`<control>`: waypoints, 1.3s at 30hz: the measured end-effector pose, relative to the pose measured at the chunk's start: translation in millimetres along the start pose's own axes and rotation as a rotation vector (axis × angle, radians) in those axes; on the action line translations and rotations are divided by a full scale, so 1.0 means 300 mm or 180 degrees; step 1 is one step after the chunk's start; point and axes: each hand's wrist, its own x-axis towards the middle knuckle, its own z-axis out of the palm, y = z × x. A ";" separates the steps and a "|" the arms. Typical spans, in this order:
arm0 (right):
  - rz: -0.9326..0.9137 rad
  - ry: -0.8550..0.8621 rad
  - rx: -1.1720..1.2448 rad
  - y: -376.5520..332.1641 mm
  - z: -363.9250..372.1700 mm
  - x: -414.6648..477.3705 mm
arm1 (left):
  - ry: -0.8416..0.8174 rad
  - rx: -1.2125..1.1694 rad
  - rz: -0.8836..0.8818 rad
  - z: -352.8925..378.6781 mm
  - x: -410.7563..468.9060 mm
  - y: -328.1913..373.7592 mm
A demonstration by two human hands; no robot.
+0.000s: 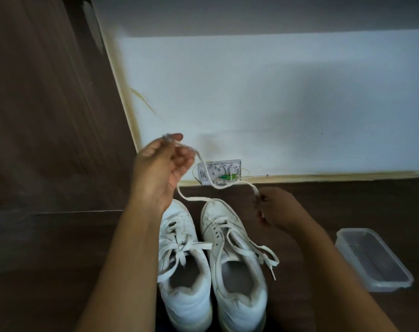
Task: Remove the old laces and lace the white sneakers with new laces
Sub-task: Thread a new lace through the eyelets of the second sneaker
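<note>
Head view, looking down. Nearest, below both sets of fingers: pair of white low-top leather sneakers, side by side, heels toward the viewer, toes away. The left white sneaker lies below the left-hand fingers, partly covered by the left forearm; its white flat lace is threaded and tied in a bow. The right white sneaker lies below and left of the right-hand fingers; its untied white lace is slack, several eyelets show bare, and the ends trail off the shoe's right side onto the dark wood floor. Right of and below the right-hand fingers, well apart: a clear rectangular plastic container, lidless, on the floor. The right hand hovers just past the right sneaker's toe, fingers curled, tips pinching one end of a loose flat white lace. The left hand is raised higher, palm facing right, fingers curled, thumb and forefinger pinching the lace near its other end. Between the two pinches the lace sags in a curve; a further strand runs from under the left palm to the right sneaker's toe, and whether it enters an eyelet cannot be told. Beyond the fingers: a small white open wall box with wiring, set low in the white wall.
</note>
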 end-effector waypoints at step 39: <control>0.0185 -0.0175 -0.0399 -0.010 0.138 0.046 | -0.0687 0.4356 -0.0927 -0.012 0.012 -0.379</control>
